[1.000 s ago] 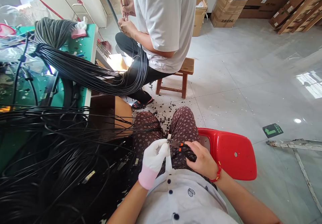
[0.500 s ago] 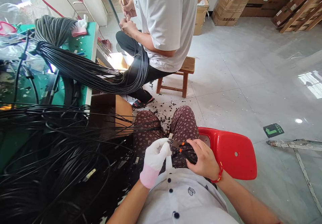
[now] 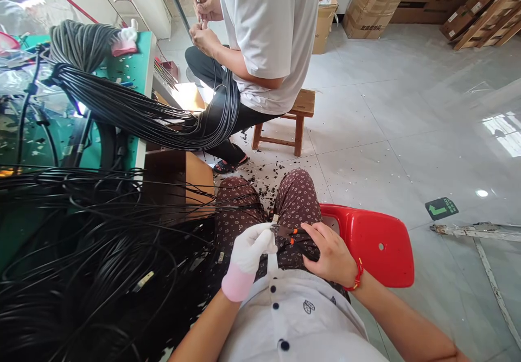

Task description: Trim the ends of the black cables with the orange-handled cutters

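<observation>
Along the left side: one green-topped table (image 3: 142, 61), bearing a grey cable coil (image 3: 83, 44) and a thick bundle of black cables (image 3: 150, 118) that droops onto a co-worker's lap. Nearer, one mass of loose black cables (image 3: 114, 259), strands reaching across to the wearer's thighs. Position unchanged over the last second.

Beyond the knees: one co-worker in a white T-shirt (image 3: 264, 36), seated on a wooden stool (image 3: 303, 104), fingers around a slim tool. Same pose as a second ago.

Right of the lap: one red plastic seat (image 3: 382, 242).

Above the lap: two hands. Left hand (image 3: 249, 251), white glove with pink cuff, thumb and finger closed in a pinch; the contents cannot be made out. Right hand (image 3: 331, 253), bare, gripping black-handled pliers (image 3: 284, 232), tips at the gloved fingertips. Both hands keep their places; the orange bands on the handles look slightly farther apart than a second ago. Judged from this, the grip eases a little while the work stays at one spot.

Smallest: one pale connector (image 3: 275, 218), just beyond the plier tips, barely shifted. Whether the tips touch it cannot be told.
</observation>
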The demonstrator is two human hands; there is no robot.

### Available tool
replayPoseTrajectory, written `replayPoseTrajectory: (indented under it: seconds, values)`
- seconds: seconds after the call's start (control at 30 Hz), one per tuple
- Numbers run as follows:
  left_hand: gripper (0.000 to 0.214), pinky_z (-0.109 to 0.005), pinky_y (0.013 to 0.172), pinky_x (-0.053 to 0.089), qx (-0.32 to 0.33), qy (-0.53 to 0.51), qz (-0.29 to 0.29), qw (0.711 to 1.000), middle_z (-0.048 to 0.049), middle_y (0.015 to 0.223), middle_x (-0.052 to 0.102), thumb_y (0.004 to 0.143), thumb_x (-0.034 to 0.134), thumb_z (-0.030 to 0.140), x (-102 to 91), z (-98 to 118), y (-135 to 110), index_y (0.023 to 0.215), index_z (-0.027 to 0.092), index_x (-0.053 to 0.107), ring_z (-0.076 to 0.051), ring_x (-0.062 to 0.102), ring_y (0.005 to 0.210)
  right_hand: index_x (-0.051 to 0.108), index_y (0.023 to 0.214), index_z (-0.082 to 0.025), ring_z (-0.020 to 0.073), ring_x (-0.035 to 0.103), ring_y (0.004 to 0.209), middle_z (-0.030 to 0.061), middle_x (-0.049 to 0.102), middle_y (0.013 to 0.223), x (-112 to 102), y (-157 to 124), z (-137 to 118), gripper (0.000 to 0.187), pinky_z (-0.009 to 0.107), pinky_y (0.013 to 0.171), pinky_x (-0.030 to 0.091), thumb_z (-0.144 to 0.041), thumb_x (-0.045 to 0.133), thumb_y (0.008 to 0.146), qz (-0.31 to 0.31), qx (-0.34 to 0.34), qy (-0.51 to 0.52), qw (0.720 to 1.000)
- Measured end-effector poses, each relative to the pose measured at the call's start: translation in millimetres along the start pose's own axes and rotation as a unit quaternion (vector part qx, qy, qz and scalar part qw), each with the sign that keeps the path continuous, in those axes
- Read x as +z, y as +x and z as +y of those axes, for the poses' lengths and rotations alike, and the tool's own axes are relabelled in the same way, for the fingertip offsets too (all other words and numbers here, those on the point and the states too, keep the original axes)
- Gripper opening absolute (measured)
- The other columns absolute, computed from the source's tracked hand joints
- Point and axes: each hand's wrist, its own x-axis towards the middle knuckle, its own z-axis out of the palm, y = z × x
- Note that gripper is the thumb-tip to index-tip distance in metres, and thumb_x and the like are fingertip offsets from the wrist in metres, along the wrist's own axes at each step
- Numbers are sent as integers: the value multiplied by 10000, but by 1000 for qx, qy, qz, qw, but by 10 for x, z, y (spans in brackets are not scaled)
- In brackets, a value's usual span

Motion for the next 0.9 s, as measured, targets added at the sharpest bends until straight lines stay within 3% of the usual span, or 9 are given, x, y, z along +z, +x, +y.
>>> replayPoseTrajectory:
  seconds: [0.27, 0.4, 0.5, 0.6, 0.7, 0.8, 0.9]
  values:
    - [267, -232, 546, 385, -7, -25, -43, 999, 0, 542, 559, 769, 623, 390, -10, 33, 35, 719, 129, 656, -112, 474, 516, 502, 1193, -184, 201, 572, 826, 66, 572, 933, 14, -7, 4, 486, 336, 748, 511, -164, 530, 708, -20, 4, 75, 997]
    - [294, -236, 535, 392, -30, -54, -60, 996, 12, 530, 531, 740, 645, 411, 12, 50, 39, 763, 119, 661, -104, 453, 496, 512, 1151, -206, 154, 563, 717, 35, 572, 870, 6, -19, 5, 448, 271, 655, 508, -161, 527, 706, 15, 71, 191, 979]
    - [343, -249, 558, 422, -46, -44, -42, 997, 10, 547, 568, 714, 668, 410, 48, 50, 18, 891, 116, 671, -116, 497, 508, 510, 1082, -197, 147, 558, 703, 24, 570, 826, 5, 56, 13, 342, 271, 659, 499, -188, 490, 741, 45, 146, 305, 940]
    - [326, -272, 600, 451, -44, 21, -18, 999, -26, 636, 635, 700, 675, 391, 108, 74, -20, 893, 129, 684, -149, 560, 568, 499, 979, -199, 137, 546, 671, 9, 548, 773, 30, 223, -5, 199, 278, 634, 490, -272, 438, 804, 21, 173, 462, 869]
    - [192, -291, 696, 454, 53, 144, -5, 988, -53, 753, 656, 741, 630, 316, 161, 107, -55, 838, 173, 712, -186, 586, 712, 488, 891, -197, 109, 489, 555, -30, 496, 663, 106, 387, -37, 205, 253, 550, 451, -385, 502, 809, -18, 194, 550, 812]
    - [163, -284, 711, 426, 181, 273, -30, 944, -42, 719, 617, 794, 563, 246, 168, 82, -61, 814, 225, 724, -181, 552, 715, 504, 854, -194, 91, 456, 534, -47, 484, 644, 212, 457, -42, 255, 233, 530, 414, -386, 623, 736, -30, 202, 543, 815]
    - [200, -280, 675, 414, 237, 342, -49, 908, -39, 688, 590, 827, 519, 224, 147, 4, -47, 853, 235, 717, -170, 528, 655, 512, 859, -197, 89, 453, 541, -42, 499, 668, 276, 452, -37, 270, 230, 524, 405, -383, 641, 712, -40, 207, 548, 809]
